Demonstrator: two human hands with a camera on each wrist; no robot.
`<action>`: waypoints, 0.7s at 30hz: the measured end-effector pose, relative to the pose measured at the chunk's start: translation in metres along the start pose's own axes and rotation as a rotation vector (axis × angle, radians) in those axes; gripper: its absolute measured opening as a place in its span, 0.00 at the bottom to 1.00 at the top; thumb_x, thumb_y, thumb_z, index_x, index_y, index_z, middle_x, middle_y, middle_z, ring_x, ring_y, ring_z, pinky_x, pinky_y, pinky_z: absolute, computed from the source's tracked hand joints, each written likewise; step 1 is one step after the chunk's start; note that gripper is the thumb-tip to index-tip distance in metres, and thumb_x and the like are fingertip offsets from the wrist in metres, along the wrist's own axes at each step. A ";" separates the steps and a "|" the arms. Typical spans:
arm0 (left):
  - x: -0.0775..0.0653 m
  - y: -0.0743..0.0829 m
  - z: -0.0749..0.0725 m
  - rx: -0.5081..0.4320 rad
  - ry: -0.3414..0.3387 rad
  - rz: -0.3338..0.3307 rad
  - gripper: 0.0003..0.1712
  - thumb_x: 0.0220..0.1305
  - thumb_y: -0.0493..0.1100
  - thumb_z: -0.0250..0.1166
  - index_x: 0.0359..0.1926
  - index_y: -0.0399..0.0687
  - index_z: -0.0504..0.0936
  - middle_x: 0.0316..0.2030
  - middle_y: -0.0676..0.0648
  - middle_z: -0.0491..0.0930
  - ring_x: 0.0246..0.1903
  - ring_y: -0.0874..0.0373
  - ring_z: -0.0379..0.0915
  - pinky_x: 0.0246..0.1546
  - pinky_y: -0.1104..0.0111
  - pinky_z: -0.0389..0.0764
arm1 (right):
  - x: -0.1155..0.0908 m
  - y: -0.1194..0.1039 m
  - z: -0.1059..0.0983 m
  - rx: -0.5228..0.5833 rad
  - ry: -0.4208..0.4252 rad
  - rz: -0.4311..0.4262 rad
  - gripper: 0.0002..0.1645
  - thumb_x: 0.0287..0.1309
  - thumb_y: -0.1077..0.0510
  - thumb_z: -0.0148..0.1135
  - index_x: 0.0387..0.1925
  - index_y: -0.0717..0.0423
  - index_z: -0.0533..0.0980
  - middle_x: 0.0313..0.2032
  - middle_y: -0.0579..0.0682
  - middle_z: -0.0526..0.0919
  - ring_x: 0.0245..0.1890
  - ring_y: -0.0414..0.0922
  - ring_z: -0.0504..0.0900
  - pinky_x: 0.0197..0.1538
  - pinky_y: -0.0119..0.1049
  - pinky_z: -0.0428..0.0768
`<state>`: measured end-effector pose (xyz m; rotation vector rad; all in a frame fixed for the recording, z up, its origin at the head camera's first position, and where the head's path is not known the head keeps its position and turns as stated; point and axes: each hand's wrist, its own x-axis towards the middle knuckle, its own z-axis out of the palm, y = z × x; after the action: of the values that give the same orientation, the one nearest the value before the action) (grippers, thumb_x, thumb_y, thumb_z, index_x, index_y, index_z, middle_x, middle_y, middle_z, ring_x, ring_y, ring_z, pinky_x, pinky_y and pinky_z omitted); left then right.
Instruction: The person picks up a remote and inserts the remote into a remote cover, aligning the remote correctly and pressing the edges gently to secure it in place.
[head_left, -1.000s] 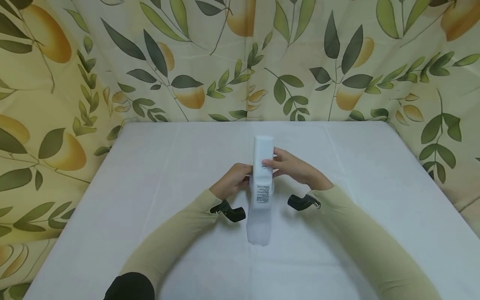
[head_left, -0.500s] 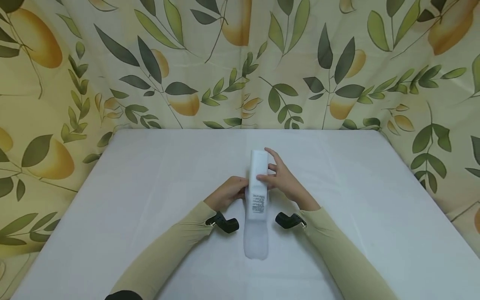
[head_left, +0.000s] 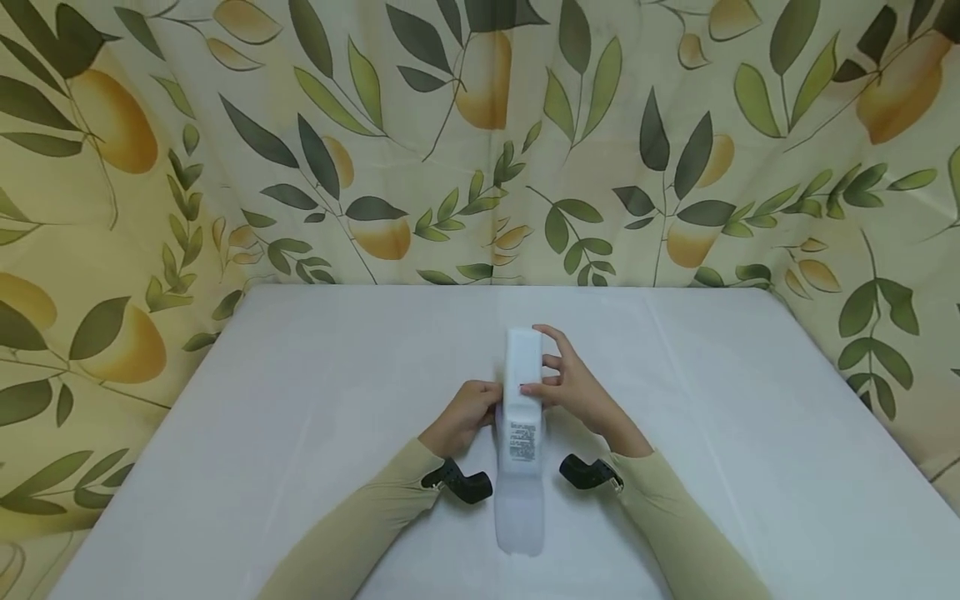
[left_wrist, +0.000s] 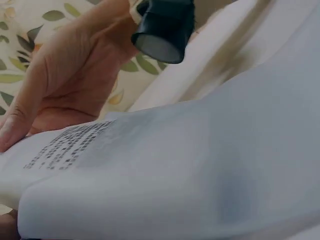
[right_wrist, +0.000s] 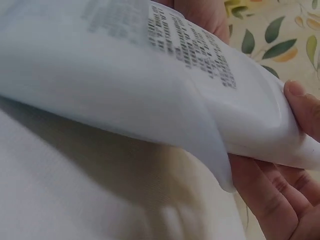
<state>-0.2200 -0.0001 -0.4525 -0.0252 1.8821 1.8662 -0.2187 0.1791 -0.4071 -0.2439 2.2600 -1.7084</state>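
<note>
**Holding a white handset [head_left: 517,367] part-way inside a translucent sleeve [head_left: 519,517]**

Gripping the handset, by its shape likely a remote control, with the right hand [head_left: 581,396] from about 2 o'clock: pressing the thumb onto the upper face, bracing fingers along the side and underneath, stretching the forefinger towards the far corner at 12 o'clock. Presumably spreading this grasp to control tilt and twist along so long and smooth a body.

Pinching with the left hand [head_left: 463,412] from 9 o'clock, seemingly grasping the sleeve's edge near its rim, probably to steady the mouth. Being unable to tell about contact with the handset too, because of hidden fingertips.

Aligning the handset along the 12-to-6 line between both hands, facing the printed label [head_left: 522,442] upwards, covering only part of that label with the sleeve. Leaving the sleeve's 6 o'clock end unfilled, past the handset's near end. Perhaps choosing this straight line to match body and sleeve lengthwise.

Holding everything over the white tablecloth [head_left: 337,350], casting a shadow beneath in the right wrist view. Wearing a black left wrist camera [head_left: 468,485] towards 7 o'clock and a black right wrist camera [head_left: 588,472] towards 5, likely angling both inward for viewing the handwork.
</note>
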 end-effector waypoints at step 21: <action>-0.010 0.024 -0.017 0.498 -0.070 0.318 0.12 0.61 0.40 0.62 0.46 0.41 0.76 0.45 0.41 0.77 0.38 0.56 0.74 0.36 0.70 0.74 | -0.010 -0.007 -0.006 0.065 0.101 -0.093 0.55 0.53 0.66 0.64 0.72 0.39 0.42 0.62 0.68 0.66 0.43 0.52 0.83 0.38 0.42 0.83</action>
<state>-0.2244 -0.0176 -0.4273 0.5232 2.3514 1.5001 -0.2115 0.1857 -0.3976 -0.2579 2.2925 -1.8772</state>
